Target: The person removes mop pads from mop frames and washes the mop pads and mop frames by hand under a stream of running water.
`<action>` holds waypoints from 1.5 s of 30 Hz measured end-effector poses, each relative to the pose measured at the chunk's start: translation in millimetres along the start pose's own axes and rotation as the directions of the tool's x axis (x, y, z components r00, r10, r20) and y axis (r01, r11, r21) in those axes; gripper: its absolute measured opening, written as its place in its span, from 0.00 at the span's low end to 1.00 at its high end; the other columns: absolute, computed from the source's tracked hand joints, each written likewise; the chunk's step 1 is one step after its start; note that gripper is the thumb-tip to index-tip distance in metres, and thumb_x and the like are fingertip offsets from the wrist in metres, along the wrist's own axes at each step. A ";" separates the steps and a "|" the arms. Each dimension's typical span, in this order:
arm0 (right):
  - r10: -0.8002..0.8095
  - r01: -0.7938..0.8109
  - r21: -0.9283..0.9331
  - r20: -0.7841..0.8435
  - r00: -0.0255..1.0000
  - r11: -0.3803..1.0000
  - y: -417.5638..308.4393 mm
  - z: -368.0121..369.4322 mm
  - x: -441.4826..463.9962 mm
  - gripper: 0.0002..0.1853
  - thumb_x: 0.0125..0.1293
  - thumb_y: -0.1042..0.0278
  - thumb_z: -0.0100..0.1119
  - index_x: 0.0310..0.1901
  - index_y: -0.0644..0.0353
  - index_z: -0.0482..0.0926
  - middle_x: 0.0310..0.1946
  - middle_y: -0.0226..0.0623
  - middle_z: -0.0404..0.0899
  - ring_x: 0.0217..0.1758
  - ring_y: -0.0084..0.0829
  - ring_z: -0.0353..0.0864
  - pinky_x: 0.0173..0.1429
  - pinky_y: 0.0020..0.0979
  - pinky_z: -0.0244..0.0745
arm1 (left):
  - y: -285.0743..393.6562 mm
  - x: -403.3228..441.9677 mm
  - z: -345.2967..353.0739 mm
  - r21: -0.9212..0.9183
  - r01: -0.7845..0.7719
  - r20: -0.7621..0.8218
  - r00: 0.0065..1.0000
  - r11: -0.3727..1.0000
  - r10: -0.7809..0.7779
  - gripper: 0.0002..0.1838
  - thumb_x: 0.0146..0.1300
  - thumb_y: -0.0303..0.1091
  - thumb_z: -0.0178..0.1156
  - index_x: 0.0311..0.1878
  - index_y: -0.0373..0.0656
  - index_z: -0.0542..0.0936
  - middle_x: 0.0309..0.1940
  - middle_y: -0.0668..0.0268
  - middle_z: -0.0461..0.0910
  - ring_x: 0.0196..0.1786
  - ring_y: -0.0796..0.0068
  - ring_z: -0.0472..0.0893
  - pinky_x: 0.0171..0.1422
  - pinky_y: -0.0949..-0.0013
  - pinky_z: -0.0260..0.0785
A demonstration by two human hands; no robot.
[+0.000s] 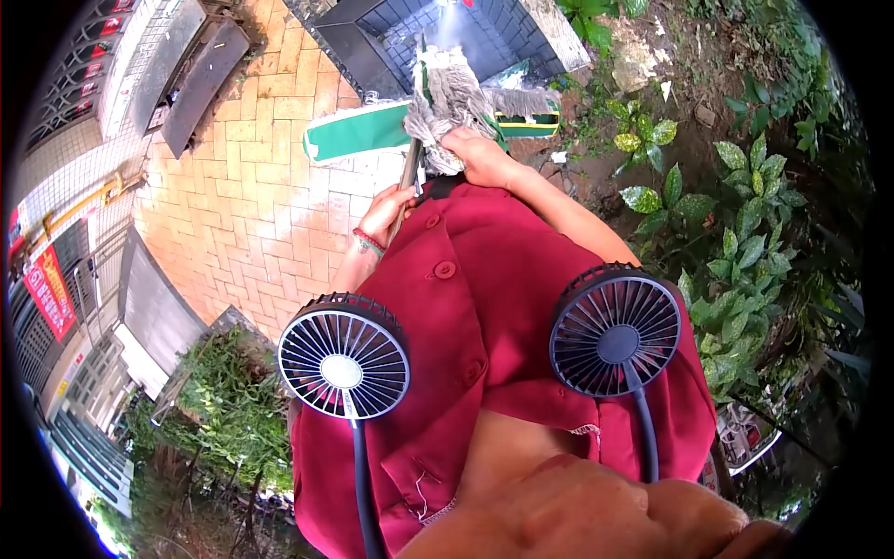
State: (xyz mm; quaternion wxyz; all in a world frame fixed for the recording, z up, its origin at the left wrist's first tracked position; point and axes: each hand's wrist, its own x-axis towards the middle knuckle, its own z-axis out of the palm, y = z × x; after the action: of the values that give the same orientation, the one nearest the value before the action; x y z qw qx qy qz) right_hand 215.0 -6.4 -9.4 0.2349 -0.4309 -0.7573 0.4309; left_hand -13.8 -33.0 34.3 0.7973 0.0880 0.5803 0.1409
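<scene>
A mop with grey strands (452,93) spans the near edge of a dark-tiled basin (377,23). Flat green pads lie to either side of it, one green panel (358,133) on the left and a yellow-edged green panel (528,124) on the right. My right hand (480,156) is closed around a bunch of the grey strands. Lower left, my left hand (384,214), with a red bracelet, grips the mop's thin handle (410,168). Some of its fingers are hidden. Water (450,23) sprays at the basin's far side.
Orange brick paving (233,196) lies on the left, with a dark board (205,88) beyond it. Leafy plants (745,214) and soil border the right side. Two small fans, a left one (343,368) and a right one (616,343), hang before my red shirt.
</scene>
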 end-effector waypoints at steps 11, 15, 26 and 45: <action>-0.129 0.217 -0.252 0.324 0.937 0.943 -9.2 -82.5 103.6 0.15 0.44 0.78 0.54 0.38 0.55 0.75 0.35 0.42 0.78 0.42 0.45 0.78 0.43 0.41 0.73 | 3.1 32.4 10.0 -0.208 -0.029 0.071 0.996 0.978 0.045 0.06 0.62 0.33 0.55 0.37 0.40 0.71 0.19 0.68 0.72 0.19 0.74 0.74 0.23 0.72 0.69; -0.114 0.199 -0.222 0.347 0.931 0.955 -6.5 -118.6 140.6 0.15 0.47 0.74 0.54 0.40 0.51 0.77 0.34 0.41 0.80 0.41 0.44 0.78 0.43 0.38 0.72 | 6.0 24.3 20.4 -0.230 -0.084 0.071 0.992 0.970 0.102 0.07 0.62 0.32 0.54 0.41 0.41 0.72 0.19 0.69 0.70 0.19 0.75 0.73 0.22 0.73 0.68; 0.201 -0.233 0.027 0.415 0.887 0.972 -3.8 -242.2 177.7 0.19 0.57 0.65 0.59 0.50 0.61 0.76 0.47 0.39 0.78 0.49 0.31 0.76 0.56 0.32 0.70 | 32.0 37.5 44.9 -0.120 -0.144 0.064 0.986 0.982 0.153 0.10 0.60 0.35 0.57 0.42 0.45 0.70 0.22 0.74 0.70 0.19 0.84 0.68 0.19 0.80 0.56; 0.246 -0.281 -0.165 -0.206 0.947 0.945 70.3 -143.7 -36.0 0.15 0.44 0.78 0.57 0.37 0.53 0.76 0.40 0.35 0.79 0.47 0.38 0.77 0.49 0.32 0.72 | 32.2 35.6 31.3 0.084 -0.034 0.114 0.993 0.996 0.024 0.07 0.60 0.33 0.54 0.39 0.45 0.69 0.23 0.71 0.71 0.23 0.82 0.68 0.24 0.79 0.61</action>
State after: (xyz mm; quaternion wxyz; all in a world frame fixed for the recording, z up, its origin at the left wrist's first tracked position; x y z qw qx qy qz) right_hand 369.8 45.6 5.5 0.2005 -0.5870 -0.7059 0.3421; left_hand 22.2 9.8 21.7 0.8221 0.1383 0.5386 0.1221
